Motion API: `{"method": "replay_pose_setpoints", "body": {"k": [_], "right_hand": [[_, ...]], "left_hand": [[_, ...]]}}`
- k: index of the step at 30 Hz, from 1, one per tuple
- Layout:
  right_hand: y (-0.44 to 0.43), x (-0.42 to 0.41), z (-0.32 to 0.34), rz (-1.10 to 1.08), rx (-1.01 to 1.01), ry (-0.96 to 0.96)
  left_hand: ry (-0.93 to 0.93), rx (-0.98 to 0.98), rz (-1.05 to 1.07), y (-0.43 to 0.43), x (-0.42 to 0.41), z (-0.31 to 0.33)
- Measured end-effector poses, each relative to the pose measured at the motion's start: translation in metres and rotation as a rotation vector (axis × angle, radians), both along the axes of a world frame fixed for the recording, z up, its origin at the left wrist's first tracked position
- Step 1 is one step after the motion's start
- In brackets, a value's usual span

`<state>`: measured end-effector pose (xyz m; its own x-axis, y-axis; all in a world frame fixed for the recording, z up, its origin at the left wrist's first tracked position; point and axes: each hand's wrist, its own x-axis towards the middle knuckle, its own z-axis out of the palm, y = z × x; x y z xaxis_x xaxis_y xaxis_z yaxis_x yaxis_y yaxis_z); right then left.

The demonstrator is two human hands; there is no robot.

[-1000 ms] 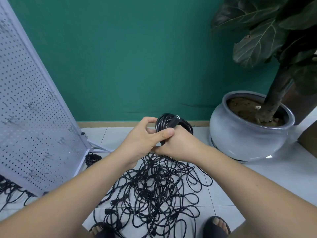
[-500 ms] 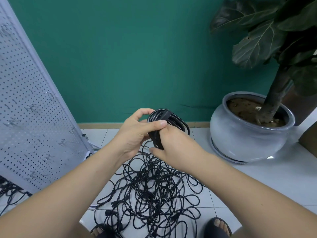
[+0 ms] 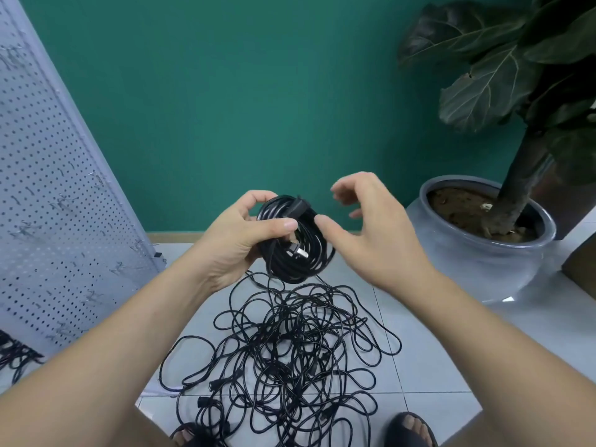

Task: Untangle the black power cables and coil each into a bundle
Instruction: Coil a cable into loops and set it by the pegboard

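In the middle of the frame the left hand (image 3: 238,240) grips a coiled bundle (image 3: 316,259) of black cable, thumb clamped across its front and fingers curled behind. The oval coil faces the camera, its long axis running from upper left to lower right. A plug (image 3: 298,252) lies across it, its metal end pointing lower right. The right hand (image 3: 371,233) holds nothing, fingers apart and loosely curved, thumb tip at the coil's upper right edge. Below, the tangled cables (image 3: 290,350) sprawl on the tiled floor (image 3: 419,366).
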<state>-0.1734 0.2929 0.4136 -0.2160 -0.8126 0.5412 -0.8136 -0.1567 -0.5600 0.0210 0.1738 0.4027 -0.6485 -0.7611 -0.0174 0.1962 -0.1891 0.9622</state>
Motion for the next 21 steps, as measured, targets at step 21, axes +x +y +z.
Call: {"method": "replay_pose_setpoints", "body": {"k": [21], "right_hand": [[-0.025, -0.008, -0.013, 0.174, 0.398, -0.801]], "left_hand": [[0.058, -0.027, -0.238, 0.004, -0.011, 0.000]]}}
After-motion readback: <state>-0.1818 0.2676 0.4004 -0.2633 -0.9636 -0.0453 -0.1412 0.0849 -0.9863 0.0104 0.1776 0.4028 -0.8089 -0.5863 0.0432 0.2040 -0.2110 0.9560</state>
